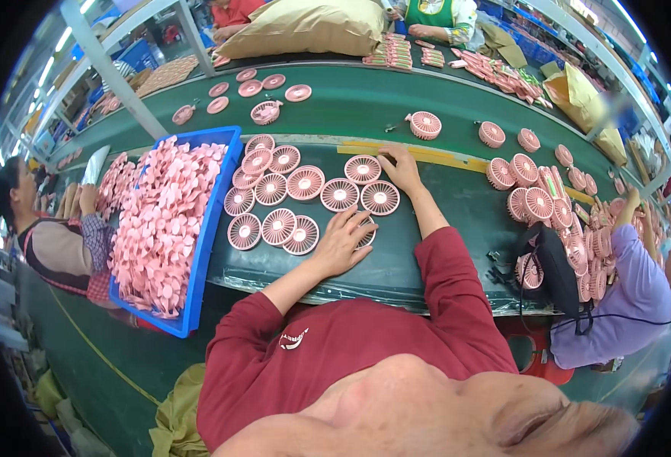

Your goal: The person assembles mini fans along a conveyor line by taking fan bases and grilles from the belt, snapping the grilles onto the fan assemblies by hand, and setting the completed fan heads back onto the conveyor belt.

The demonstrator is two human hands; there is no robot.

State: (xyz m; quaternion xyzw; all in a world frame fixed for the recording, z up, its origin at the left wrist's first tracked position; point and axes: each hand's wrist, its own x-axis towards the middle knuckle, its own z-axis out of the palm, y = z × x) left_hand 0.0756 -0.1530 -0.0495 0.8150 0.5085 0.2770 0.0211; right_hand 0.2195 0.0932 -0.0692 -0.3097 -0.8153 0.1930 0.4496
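Note:
Several pink round fan grilles (305, 183) lie loosely grouped on the dark green worktop. My left hand (338, 244) rests palm down with its fingers spread, partly covering one grille (367, 234) at the near right of the group. My right hand (402, 169) reaches to the worktop's far side, fingers stretched out beside a grille (363, 169) and just beyond another grille (380, 197). What lies under its fingertips is hidden.
To the left, a blue tray (212, 221) holds a heap of pink fan blades (164, 221). A green conveyor belt (335, 99) carries pink fan parts (424, 125) beyond the worktop. At right are piled fan heads (539, 202), a black bag (555, 266) and a co-worker in purple (617, 289).

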